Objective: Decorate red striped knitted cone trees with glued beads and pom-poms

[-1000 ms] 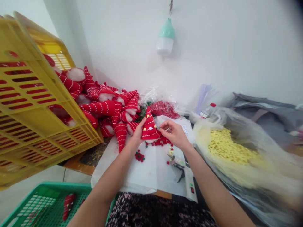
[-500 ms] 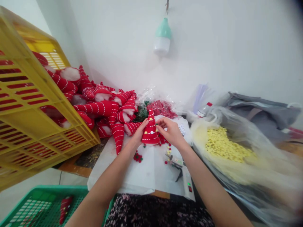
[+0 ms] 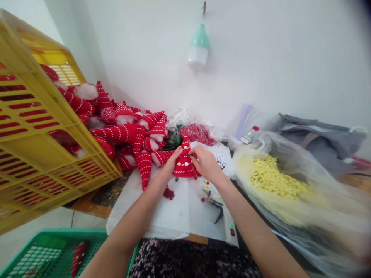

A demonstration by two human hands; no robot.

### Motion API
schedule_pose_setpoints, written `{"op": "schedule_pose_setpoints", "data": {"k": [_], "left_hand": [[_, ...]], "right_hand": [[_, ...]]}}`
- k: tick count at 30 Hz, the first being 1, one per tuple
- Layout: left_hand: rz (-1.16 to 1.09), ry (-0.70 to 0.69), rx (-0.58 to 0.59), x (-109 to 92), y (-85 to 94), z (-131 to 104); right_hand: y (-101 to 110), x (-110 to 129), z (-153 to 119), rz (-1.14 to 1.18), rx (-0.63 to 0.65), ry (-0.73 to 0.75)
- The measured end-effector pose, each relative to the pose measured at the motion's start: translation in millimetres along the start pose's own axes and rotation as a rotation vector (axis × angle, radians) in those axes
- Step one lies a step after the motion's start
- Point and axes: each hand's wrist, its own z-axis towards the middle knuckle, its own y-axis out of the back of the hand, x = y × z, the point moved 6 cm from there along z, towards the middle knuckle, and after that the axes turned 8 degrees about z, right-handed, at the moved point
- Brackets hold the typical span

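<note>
A small red cone hat (image 3: pixel 183 166) with white stitch lines and little yellow and white pompoms stands upright on the white sheet (image 3: pixel 174 210). My left hand (image 3: pixel 168 165) grips its left side. My right hand (image 3: pixel 205 162) pinches the cone near its upper right edge, fingertips pressed to the fabric. Loose red, green and yellow pompoms (image 3: pixel 168 192) lie on the sheet just below the hands. A glue gun (image 3: pixel 213 200) rests on the sheet near my right wrist.
A pile of red striped cone hats (image 3: pixel 130 135) spills from a tipped yellow crate (image 3: pixel 37 135) at left. A clear bag of yellow pompoms (image 3: pixel 275 181) sits at right. A green crate (image 3: pixel 43 251) stands on the floor lower left. A teal lamp (image 3: pixel 198 46) hangs on the wall.
My right hand has moved in from beside the cone to press on its upper right side. The cone has sunk a little lower under both hands.
</note>
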Motion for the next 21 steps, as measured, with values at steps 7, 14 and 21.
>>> {"op": "schedule_pose_setpoints", "data": {"k": [7, 14, 21], "left_hand": [[0.029, -0.023, 0.015, 0.4, 1.1, 1.3], [0.134, -0.054, -0.028, 4.3, 6.6, 3.8], [0.297, -0.166, 0.149, 3.4, 0.8, 2.9]], "right_hand": [[26.6, 7.4, 2.4, 0.055, -0.195, 0.073], [32.2, 9.7, 22.3, 0.163, -0.234, 0.082], [18.7, 1.7, 20.0, -0.014, -0.188, 0.068]]}}
